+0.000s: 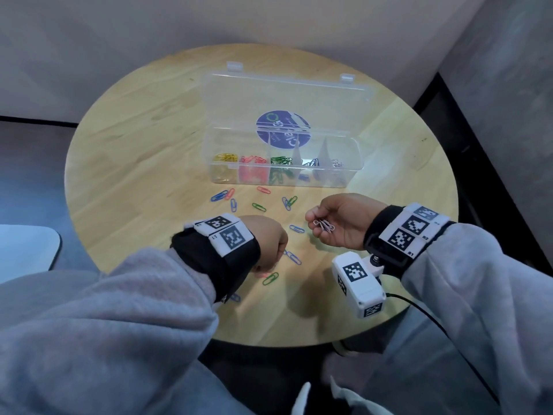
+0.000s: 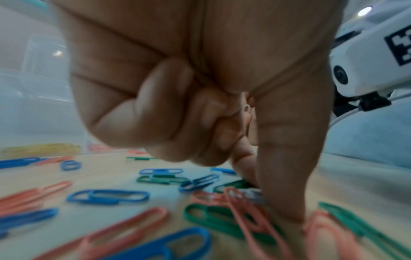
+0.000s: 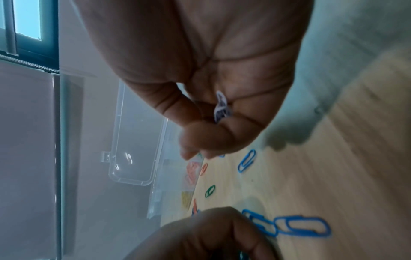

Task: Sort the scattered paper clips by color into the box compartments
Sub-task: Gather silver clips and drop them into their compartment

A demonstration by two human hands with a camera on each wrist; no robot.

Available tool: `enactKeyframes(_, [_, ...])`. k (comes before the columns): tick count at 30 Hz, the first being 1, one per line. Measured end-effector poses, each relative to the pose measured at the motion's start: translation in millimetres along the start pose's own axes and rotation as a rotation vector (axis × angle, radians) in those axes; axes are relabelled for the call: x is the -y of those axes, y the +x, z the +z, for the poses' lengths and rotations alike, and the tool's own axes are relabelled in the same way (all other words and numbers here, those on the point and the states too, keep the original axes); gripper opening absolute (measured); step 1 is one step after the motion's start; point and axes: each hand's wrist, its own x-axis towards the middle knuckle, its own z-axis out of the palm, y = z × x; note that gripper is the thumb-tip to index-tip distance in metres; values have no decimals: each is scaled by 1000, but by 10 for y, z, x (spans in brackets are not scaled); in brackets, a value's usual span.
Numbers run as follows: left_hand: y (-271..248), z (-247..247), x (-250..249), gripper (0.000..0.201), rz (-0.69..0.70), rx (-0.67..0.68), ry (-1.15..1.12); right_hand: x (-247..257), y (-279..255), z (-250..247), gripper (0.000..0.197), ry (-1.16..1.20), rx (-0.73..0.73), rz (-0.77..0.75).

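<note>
A clear compartment box (image 1: 354, 163) stands open mid-table, holding yellow (image 1: 226, 158), red (image 1: 253, 160), green (image 1: 281, 160), blue (image 1: 311, 162) and white clips (image 1: 336, 163) in separate sections. Blue (image 1: 219, 196), red (image 1: 263, 190) and green clips (image 1: 259, 207) lie scattered in front of it. My right hand (image 1: 317, 223) hovers palm-up and pinches a small bunch of white clips (image 1: 324, 226) (image 3: 220, 107). My left hand (image 1: 270, 242) is curled, knuckles up, with thumb and forefinger down on a white clip (image 2: 253, 194) among the coloured ones. Another white clip (image 2: 246, 108) is tucked in its curled fingers.
The box's open lid (image 1: 284, 97) lies flat behind it, towards the wall. More loose clips lie by my left hand: a blue one (image 1: 292, 256) and a green one (image 1: 270, 278). The round wooden table (image 1: 134, 145) ends close to my sleeves.
</note>
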Motion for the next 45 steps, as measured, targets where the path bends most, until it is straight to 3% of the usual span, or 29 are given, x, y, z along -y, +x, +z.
enactKeyframes(4, [3, 6, -25, 25, -38, -63, 72, -28, -48, 20, 25, -105, -19, -21])
enactKeyframes(9, [34, 87, 132, 14, -1, -101, -128, -19, -82, 14, 22, -170, -47, -32])
enactKeyframes(12, [18, 21, 272, 17, 12, -136, -433, 11, -87, 31, 20, -103, -57, -58])
enactKeyframes(18, [35, -101, 395, 33, 100, -211, -1336, 204, -113, 27, 33, 61, 7, -118])
enactKeyframes(23, [44, -190, 503, 37, 115, -326, -1709, 390, -137, -15, 45, 87, 11, -196])
enactKeyframes(27, [54, -354, 470, 34, 86, -359, -1786, 511, -142, -87, 50, 123, -56, -281])
enactKeyframes(34, [183, -842, 95, 15, 163, -297, -1925, 811, -108, -344, 41, 261, -235, -383])
enactKeyframes(39, [431, -1072, -137, 16, 160, -242, -1857, 921, -65, -474, 27, 255, -220, -395])
enactKeyframes(45, [591, -1207, -327, 31, 181, -164, -1778, 884, 12, -609, 16, 173, -188, -384])
